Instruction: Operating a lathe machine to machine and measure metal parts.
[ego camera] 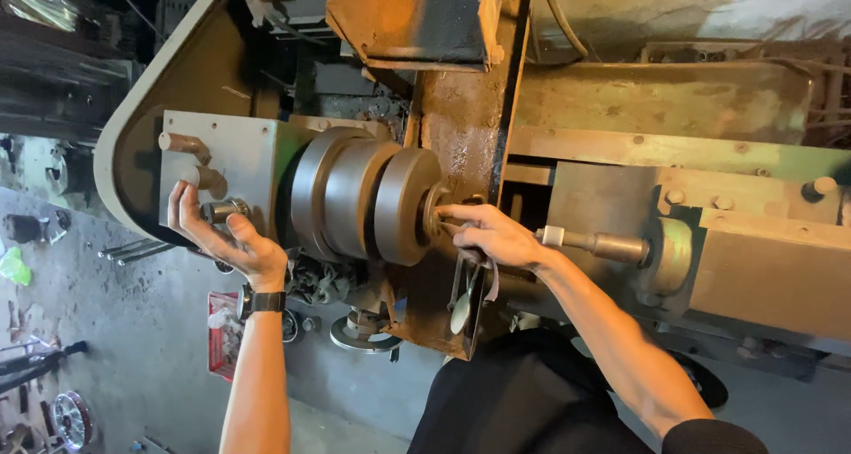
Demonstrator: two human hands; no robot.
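- Head view onto a worn lathe (674, 108), rusty, oil-stained, filling most of the frame.
- Stepped pulley (363, 197) mid-frame, three grey discs on one shaft, used here as landmark.
- Left of the pulley: grey headstock face (239, 152) with stubby levers.
- Left hand (226, 232) there, fingers curled round a small knob (222, 210), wristwatch below.
- Right of the pulley: right hand (492, 237) pinching its hub end, grasp partly hidden; steady for alignment, seemingly.
- Below the pulley: dusty concrete floor (133, 330), scattered metal parts.
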